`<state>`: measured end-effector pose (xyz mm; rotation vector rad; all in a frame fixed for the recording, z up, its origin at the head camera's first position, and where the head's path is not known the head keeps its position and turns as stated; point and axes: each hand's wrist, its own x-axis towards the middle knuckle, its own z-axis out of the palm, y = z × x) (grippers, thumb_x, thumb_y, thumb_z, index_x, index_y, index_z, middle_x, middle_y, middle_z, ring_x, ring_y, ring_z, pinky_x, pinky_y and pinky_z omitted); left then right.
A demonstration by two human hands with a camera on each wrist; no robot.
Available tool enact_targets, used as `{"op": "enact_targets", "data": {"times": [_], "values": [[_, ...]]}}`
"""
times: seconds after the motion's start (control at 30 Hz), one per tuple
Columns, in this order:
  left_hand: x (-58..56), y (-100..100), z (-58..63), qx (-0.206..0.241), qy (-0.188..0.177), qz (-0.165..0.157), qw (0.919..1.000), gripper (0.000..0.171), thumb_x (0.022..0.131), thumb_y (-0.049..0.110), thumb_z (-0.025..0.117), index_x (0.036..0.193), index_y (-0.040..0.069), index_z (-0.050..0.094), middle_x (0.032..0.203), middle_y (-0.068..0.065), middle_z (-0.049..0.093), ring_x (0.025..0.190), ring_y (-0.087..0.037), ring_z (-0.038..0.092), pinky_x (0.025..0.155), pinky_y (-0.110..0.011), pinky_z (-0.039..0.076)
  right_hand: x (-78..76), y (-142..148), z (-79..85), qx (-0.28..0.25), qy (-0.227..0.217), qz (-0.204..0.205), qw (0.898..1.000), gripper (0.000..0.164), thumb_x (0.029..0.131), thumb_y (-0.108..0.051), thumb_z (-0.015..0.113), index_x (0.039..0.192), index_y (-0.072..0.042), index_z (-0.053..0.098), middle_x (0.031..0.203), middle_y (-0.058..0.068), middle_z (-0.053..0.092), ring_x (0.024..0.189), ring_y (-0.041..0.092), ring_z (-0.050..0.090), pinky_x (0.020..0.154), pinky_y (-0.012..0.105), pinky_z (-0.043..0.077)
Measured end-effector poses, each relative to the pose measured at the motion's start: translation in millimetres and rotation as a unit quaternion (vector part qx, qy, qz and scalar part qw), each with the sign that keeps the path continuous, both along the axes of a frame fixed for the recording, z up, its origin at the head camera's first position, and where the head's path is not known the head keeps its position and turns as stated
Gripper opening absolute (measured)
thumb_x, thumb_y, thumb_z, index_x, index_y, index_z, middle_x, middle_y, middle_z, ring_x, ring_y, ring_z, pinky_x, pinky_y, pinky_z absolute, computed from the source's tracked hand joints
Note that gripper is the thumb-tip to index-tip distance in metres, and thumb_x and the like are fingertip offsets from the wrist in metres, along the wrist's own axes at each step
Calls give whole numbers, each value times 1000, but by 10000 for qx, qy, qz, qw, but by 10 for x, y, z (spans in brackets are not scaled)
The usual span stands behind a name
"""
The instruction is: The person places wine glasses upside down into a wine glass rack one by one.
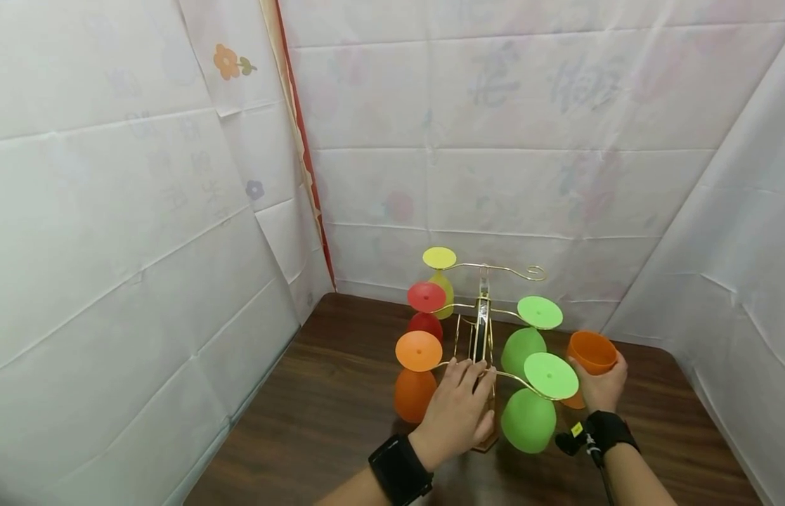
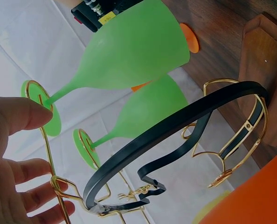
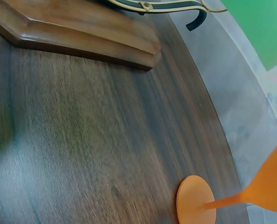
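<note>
A gold-wire wine glass rack (image 1: 483, 309) stands on a wooden base (image 3: 87, 42), hung with upside-down plastic wine glasses. My left hand (image 1: 458, 407) lies over its front wire arm, fingers extended and touching the wire; the thumb shows near a green glass's foot in the left wrist view. To the right of the rack, my right hand (image 1: 604, 386) grips an orange wine glass (image 1: 591, 351) by its bowl, mouth up. That glass's foot (image 3: 194, 200) is down at the tabletop in the right wrist view; my right fingers are out of that view.
On the left hang an orange glass (image 1: 415, 395), a red glass (image 1: 426, 325) and a yellow glass (image 1: 444, 284). Two green glasses (image 1: 528, 422) hang on the right; the far right hook (image 1: 536, 273) is bare. White sheets (image 1: 493, 140) enclose the dark wooden table (image 1: 303, 422).
</note>
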<state>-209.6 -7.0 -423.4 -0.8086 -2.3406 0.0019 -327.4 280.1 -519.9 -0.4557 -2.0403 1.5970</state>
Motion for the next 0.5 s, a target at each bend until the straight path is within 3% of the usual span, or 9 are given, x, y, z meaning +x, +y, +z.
{"op": "enact_targets", "data": {"times": [0.23, 0.5], "values": [[1, 1, 22, -37, 29, 34, 10000, 58, 79, 40, 69, 128, 12, 55, 124, -5, 55, 112, -21, 49, 103, -42, 38, 23, 77, 35, 177, 170, -40, 9997, 86, 81, -18, 73, 146, -4, 19, 140, 20, 32, 121, 35, 37, 102, 51, 34], [-7, -6, 13, 38, -64, -7, 10000, 58, 79, 39, 69, 129, 12, 54, 125, -5, 55, 113, -21, 49, 103, -42, 38, 163, 138, 77, 268, 48, 124, 9996, 85, 82, -18, 73, 147, -5, 20, 139, 18, 33, 120, 33, 38, 103, 49, 34]]}}
